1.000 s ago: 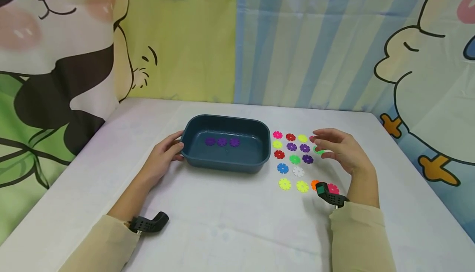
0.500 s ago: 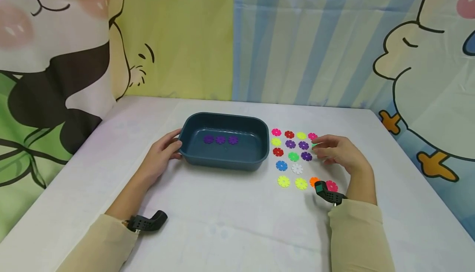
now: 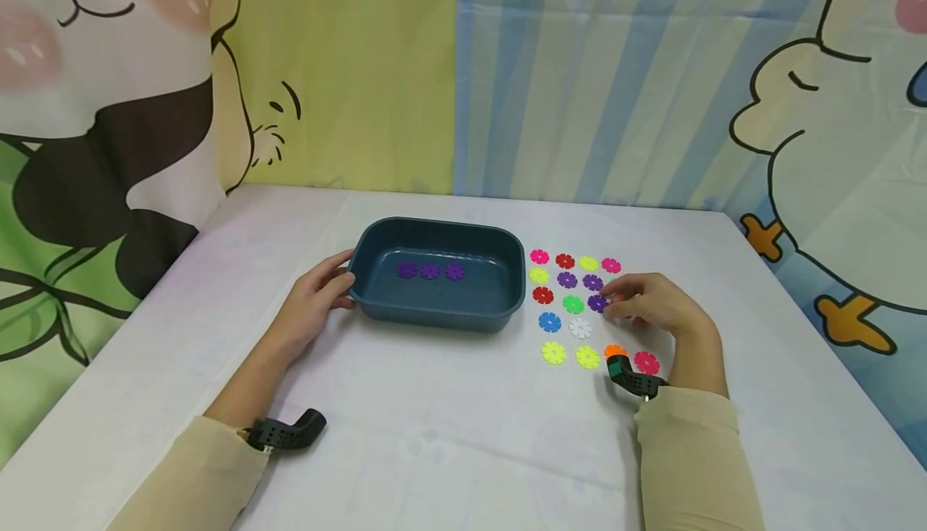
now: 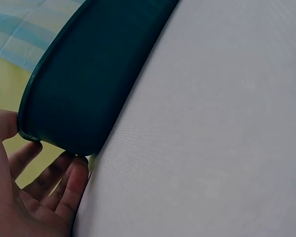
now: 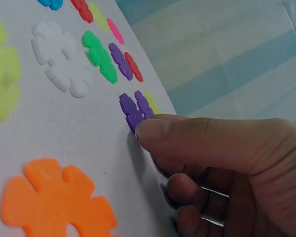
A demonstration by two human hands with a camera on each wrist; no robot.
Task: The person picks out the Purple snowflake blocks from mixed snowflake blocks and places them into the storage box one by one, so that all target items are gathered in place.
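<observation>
A dark teal plastic basin [image 3: 434, 315] stands on the table, with three purple snowflake discs [image 3: 430, 271] in a row on its floor. My left hand [image 3: 307, 306] grips the basin's left end; in the left wrist view the thumb [image 4: 4, 123] lies at the rim and the other fingers curl against the end wall. On the right, my right hand [image 3: 655, 306] pinches the edge of a purple snowflake disc [image 5: 129, 109] between thumb and index finger. That disc lies among the loose ones, and the thumb tip hides part of it.
Loose snowflake discs in several colours lie in rough rows right of the basin, among them a white disc [image 3: 580, 328], a blue disc [image 3: 550, 322] and an orange disc [image 5: 59, 197]. A printed curtain [image 3: 348, 72] hangs behind the white-covered table [image 3: 434, 434].
My right hand has come down and left from above the discs to the purple disc at the right of its row. The left hand stays on the basin.
</observation>
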